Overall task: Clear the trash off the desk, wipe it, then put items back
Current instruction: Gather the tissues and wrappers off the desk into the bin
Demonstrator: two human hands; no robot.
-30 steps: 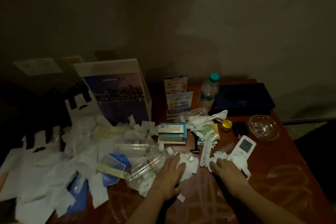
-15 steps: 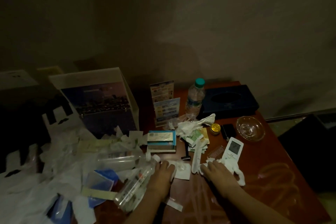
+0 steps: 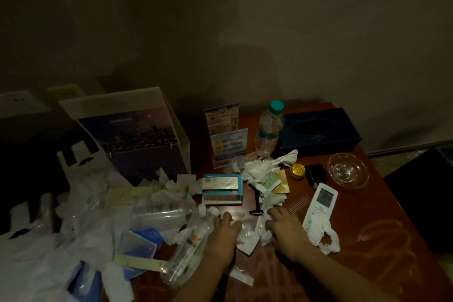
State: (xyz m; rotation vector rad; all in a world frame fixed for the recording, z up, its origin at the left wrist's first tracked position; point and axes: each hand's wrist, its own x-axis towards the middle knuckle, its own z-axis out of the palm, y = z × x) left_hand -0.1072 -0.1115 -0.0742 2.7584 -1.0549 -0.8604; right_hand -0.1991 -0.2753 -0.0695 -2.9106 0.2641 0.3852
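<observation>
The reddish worktop (image 3: 382,265) is far from cleared. Well to the left of the white remote (image 3: 320,206), a big heap of plastic bags (image 3: 73,240) and wrappers covers that end, probably gathered there to go away together. An empty bottle (image 3: 188,250) lies on its side at the heap's edge, also left of the remote. The right hand (image 3: 285,233), just beside the remote, lies over white scraps; in this dim light I cannot tell if it grips them. The left hand (image 3: 224,235), further left, rests palm down with loose fingers and holds nothing. Crumpled tissues (image 3: 246,233) sit between the two hands, so I judge they rake the trash together. A razor (image 3: 256,201) lies just behind them.
</observation>
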